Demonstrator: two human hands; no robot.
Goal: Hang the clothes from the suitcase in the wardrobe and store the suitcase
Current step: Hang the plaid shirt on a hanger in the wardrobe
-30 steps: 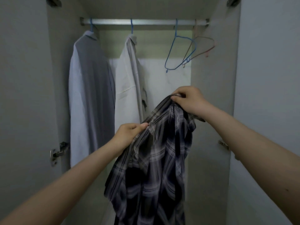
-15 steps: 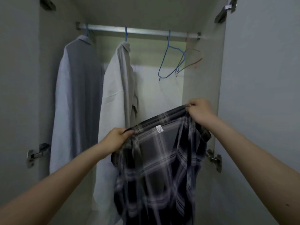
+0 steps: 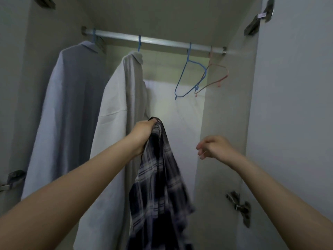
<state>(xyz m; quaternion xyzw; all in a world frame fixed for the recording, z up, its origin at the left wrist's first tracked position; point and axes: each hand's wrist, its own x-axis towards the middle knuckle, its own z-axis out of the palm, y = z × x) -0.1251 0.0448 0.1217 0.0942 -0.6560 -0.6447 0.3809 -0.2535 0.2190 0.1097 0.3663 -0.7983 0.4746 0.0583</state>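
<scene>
My left hand (image 3: 143, 136) is clenched on the bunched top of the plaid shirt (image 3: 158, 181), which hangs below it. My right hand (image 3: 213, 147) is loose, holding nothing. Above it, two empty hangers (image 3: 191, 78) dangle from the wardrobe rail (image 3: 162, 41).
</scene>
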